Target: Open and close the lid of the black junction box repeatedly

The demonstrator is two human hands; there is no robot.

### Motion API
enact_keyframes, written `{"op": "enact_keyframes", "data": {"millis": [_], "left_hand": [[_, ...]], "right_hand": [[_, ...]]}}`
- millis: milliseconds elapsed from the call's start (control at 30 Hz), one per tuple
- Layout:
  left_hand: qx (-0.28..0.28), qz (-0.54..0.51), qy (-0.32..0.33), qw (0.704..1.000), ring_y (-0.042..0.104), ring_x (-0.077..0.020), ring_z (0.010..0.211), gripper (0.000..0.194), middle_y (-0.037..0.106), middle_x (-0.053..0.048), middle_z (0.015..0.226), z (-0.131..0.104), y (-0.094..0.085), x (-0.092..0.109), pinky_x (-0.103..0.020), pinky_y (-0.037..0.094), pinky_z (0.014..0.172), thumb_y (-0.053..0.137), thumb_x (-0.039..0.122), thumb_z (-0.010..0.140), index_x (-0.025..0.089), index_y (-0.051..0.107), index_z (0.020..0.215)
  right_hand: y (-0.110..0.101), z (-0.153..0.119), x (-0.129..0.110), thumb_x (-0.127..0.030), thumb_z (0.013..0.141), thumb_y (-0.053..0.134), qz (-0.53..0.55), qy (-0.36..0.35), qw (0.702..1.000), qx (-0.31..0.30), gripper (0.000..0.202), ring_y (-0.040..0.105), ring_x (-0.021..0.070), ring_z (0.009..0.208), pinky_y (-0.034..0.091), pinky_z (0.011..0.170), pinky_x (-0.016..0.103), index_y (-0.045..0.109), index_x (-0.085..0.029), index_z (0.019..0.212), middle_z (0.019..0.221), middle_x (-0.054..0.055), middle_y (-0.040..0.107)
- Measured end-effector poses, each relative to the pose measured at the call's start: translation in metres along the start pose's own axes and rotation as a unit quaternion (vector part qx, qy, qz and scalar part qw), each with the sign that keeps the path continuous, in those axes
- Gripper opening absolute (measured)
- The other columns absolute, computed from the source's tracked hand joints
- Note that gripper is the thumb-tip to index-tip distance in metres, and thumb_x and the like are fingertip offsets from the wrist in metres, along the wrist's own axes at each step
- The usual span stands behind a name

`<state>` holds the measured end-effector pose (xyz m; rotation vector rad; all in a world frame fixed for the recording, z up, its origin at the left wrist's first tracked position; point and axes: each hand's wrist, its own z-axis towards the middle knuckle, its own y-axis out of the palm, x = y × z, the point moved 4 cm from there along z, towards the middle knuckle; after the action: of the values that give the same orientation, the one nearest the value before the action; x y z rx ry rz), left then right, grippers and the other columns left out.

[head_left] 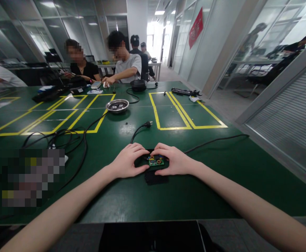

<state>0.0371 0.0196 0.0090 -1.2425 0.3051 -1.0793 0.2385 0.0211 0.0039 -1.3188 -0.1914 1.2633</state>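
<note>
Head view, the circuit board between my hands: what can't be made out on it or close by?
All in the head view:
- Circuit board: its outer ends, hidden by the left hand and right hand; fine components and any markings, too small to read.
- Plug lead: its near end, lost behind the left hand.
- Metal bowl: what exactly the pieces inside are, too small to identify.

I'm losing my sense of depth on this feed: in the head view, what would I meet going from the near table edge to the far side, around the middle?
Black flat piece → green circuit board → black power plug → metal bowl → black rounded case.
</note>
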Motion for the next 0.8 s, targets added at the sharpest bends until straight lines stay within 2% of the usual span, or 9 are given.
{"op": "enact_keyframes", "data": {"millis": [200, 300, 367, 467, 567, 633, 733, 800], "left_hand": [[0.000, 0.013, -0.010, 1.000, 0.060, -0.0328, 0.127, 0.040, 0.070, -0.013, 0.129, -0.0020, 0.0062, -0.0077, -0.052, 0.051, 0.107, 0.073, 0.034, 0.086, 0.021, 0.069, 0.124], [0.007, -0.001, -0.001, 1.000, 0.055, -0.0332, 0.133, 0.049, 0.067, -0.013, 0.134, -0.0025, 0.0059, -0.0064, -0.055, 0.049, 0.112, 0.070, 0.027, 0.085, 0.022, 0.063, 0.134], [0.022, -0.004, 0.005, 1.000, 0.051, -0.0337, 0.135, 0.050, 0.063, -0.015, 0.137, -0.0024, 0.0041, -0.0040, -0.055, 0.047, 0.114, 0.068, 0.023, 0.083, 0.020, 0.062, 0.133], [0.046, 0.003, -0.015, 0.999, 0.054, -0.0319, 0.127, 0.036, 0.060, -0.016, 0.130, -0.0018, 0.0011, -0.0020, -0.050, 0.053, 0.106, 0.068, 0.023, 0.083, 0.017, 0.065, 0.119], [0.048, 0.013, -0.038, 0.998, 0.059, -0.0275, 0.113, 0.018, 0.062, -0.012, 0.116, -0.0013, 0.0006, -0.0024, -0.042, 0.057, 0.093, 0.066, 0.025, 0.088, 0.019, 0.066, 0.105], [0.032, 0.012, -0.037, 0.999, 0.062, -0.0235, 0.100, 0.009, 0.063, -0.009, 0.107, -0.0008, 0.0021, -0.0027, -0.036, 0.057, 0.085, 0.062, 0.026, 0.092, 0.020, 0.066, 0.099], [0.004, 0.007, -0.031, 0.999, 0.064, -0.0188, 0.086, 0.012, 0.065, -0.006, 0.099, -0.0003, 0.0051, -0.0036, -0.030, 0.055, 0.076, 0.057, 0.023, 0.096, 0.020, 0.067, 0.099], [0.000, 0.017, -0.036, 0.999, 0.065, -0.0185, 0.085, 0.014, 0.066, -0.005, 0.098, -0.0001, 0.0059, -0.0049, -0.029, 0.054, 0.075, 0.055, 0.022, 0.097, 0.020, 0.068, 0.102]], "right_hand": [[0.0042, 0.0001, -0.0002, -0.030, 0.075, 0.087, 0.020, -0.015, 1.000, 0.006, 0.047, 0.069, 0.0227, 0.099, 0.058, 0.087, 0.035, 0.068, -0.021, 0.117, 0.113, 0.007, 0.065], [0.0058, 0.0004, 0.0015, -0.029, 0.075, 0.087, 0.015, 0.008, 1.000, 0.019, 0.050, 0.070, 0.0227, 0.102, 0.058, 0.090, 0.035, 0.066, -0.022, 0.120, 0.118, 0.007, 0.064], [0.0061, 0.0008, 0.0022, -0.031, 0.076, 0.086, -0.005, 0.031, 0.999, 0.026, 0.055, 0.070, 0.0232, 0.104, 0.058, 0.090, 0.037, 0.063, -0.024, 0.125, 0.128, 0.009, 0.062], [0.0065, 0.0019, 0.0026, -0.034, 0.078, 0.083, -0.045, 0.066, 0.997, 0.019, 0.054, 0.072, 0.0246, 0.102, 0.059, 0.088, 0.040, 0.061, -0.024, 0.126, 0.133, 0.009, 0.062], [0.0059, 0.0031, 0.0028, -0.033, 0.080, 0.081, -0.063, 0.085, 0.994, 0.012, 0.043, 0.072, 0.0250, 0.098, 0.058, 0.083, 0.038, 0.061, -0.023, 0.117, 0.117, 0.006, 0.069], [0.0047, 0.0035, 0.0025, -0.033, 0.082, 0.079, -0.068, 0.083, 0.994, 0.014, 0.040, 0.072, 0.0246, 0.098, 0.057, 0.081, 0.037, 0.061, -0.023, 0.116, 0.114, 0.006, 0.071], [0.0026, 0.0035, 0.0025, -0.032, 0.083, 0.078, -0.070, 0.069, 0.995, 0.024, 0.042, 0.072, 0.0248, 0.101, 0.057, 0.084, 0.036, 0.062, -0.023, 0.121, 0.117, 0.007, 0.071], [0.0015, 0.0038, 0.0027, -0.031, 0.084, 0.078, -0.071, 0.057, 0.995, 0.031, 0.044, 0.072, 0.0253, 0.103, 0.057, 0.087, 0.038, 0.063, -0.023, 0.124, 0.116, 0.007, 0.071]]}}
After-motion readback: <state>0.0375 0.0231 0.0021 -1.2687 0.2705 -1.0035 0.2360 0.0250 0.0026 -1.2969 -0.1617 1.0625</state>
